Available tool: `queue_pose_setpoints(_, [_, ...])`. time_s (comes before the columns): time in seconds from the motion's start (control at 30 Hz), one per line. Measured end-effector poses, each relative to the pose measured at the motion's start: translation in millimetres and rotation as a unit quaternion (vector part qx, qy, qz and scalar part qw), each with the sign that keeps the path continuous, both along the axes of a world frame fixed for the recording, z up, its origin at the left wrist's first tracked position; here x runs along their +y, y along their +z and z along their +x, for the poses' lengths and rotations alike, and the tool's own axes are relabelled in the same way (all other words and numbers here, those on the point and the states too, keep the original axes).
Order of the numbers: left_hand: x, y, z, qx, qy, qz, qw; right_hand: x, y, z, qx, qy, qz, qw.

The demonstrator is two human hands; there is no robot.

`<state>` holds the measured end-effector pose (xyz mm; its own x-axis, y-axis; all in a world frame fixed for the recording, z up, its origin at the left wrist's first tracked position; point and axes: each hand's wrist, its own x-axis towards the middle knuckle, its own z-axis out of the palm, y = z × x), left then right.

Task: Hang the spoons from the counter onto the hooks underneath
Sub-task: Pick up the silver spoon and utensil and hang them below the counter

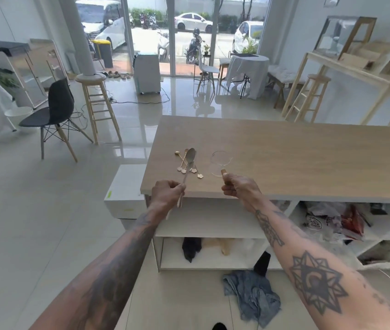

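A large silver spoon lies with its bowl over a small pile of gold spoons with flower-shaped ends, near the front left corner of the wooden counter. My left hand pinches the large spoon's handle at the counter's front edge. My right hand grips the wooden handle of a round wire-rimmed skimmer, whose hoop rests on the counter just right of the spoons. No hooks are visible under the counter from here.
White shelves under the counter hold dark and tan items; cluttered compartments sit to the right. A white box stands at the counter's left end. A grey cloth lies on the floor. A black chair and wooden stool stand far left.
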<state>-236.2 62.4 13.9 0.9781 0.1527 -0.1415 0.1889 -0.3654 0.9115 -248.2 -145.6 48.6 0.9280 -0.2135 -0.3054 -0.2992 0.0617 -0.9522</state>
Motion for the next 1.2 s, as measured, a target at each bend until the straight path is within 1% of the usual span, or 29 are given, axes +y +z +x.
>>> queue_pose_setpoints(0.13, [21, -40, -53, 0.017, -0.007, -0.008, 1.000, 21, -33, -47, 0.028, 0.004, 0.012, 1.000])
queue_pose_setpoints(0.23, [28, -75, -85, 0.050, -0.012, -0.020, 0.998, 30, -70, -72, 0.060, -0.001, 0.005, 0.998])
queue_pose_setpoints(0.33, [32, -108, -99, 0.087, -0.001, -0.027, 0.996, 37, -105, -84, 0.104, -0.004, 0.000, 0.995])
queue_pose_setpoints(0.43, [30, -138, -93, 0.107, 0.008, -0.023, 0.994, 40, -138, -79, 0.131, -0.008, 0.008, 0.991])
queue_pose_setpoints(0.63, [10, -209, -30, 0.131, 0.053, -0.038, 0.989, 40, -223, -25, 0.167, -0.020, 0.042, 0.985])
queue_pose_setpoints(0.77, [-4, -270, 26, 0.122, 0.073, -0.050, 0.989, 37, -293, 33, 0.188, -0.013, 0.047, 0.981])
queue_pose_setpoints(0.87, [-10, -316, 71, 0.139, 0.094, -0.040, 0.985, 34, -340, 82, 0.203, -0.012, 0.040, 0.978])
queue_pose_setpoints(0.93, [-15, -341, 105, 0.165, 0.108, -0.006, 0.980, 34, -361, 115, 0.216, -0.013, 0.022, 0.976])
queue_pose_setpoints(1.0, [-22, -360, 134, 0.187, 0.103, 0.069, 0.974, 35, -379, 144, 0.221, -0.002, 0.000, 0.975])
queue_pose_setpoints(1.03, [-25, -368, 145, 0.190, 0.091, 0.106, 0.972, 35, -387, 156, 0.223, 0.005, -0.010, 0.975])
queue_pose_setpoints(1.1, [-29, -383, 164, 0.178, 0.078, 0.139, 0.971, 36, -401, 176, 0.226, 0.016, -0.028, 0.974])
queue_pose_setpoints(1.2, [-26, -401, 179, 0.160, 0.101, 0.068, 0.980, 44, -417, 200, 0.230, 0.027, -0.063, 0.971])
